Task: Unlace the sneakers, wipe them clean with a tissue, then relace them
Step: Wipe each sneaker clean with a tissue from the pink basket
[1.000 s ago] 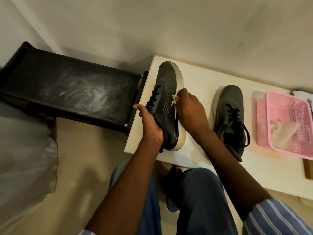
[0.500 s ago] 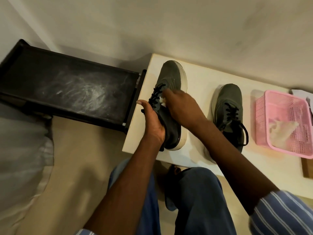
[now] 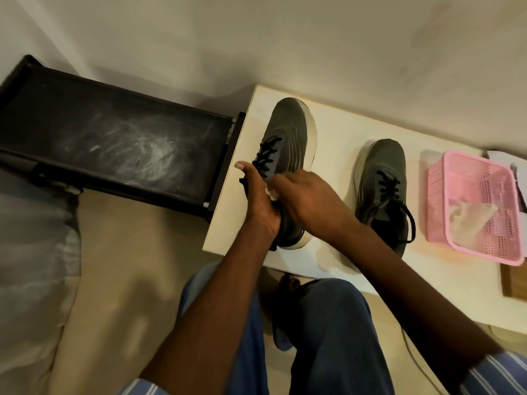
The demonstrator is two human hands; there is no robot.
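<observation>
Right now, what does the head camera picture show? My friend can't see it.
A person's left hand holds a grey sneaker on a white table while the right hand wipes it with a tissue. Another sneaker and a pink basket sit nearby.

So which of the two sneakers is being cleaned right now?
The sneaker nearer the black tray: the left hand grips it, the right hand wipes it. The other sneaker lies untouched beside the pink basket.

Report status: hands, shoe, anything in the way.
Left hand grips the tilted left sneaker. Right hand presses tissue on it. Laces in. Nothing blocking.
</observation>
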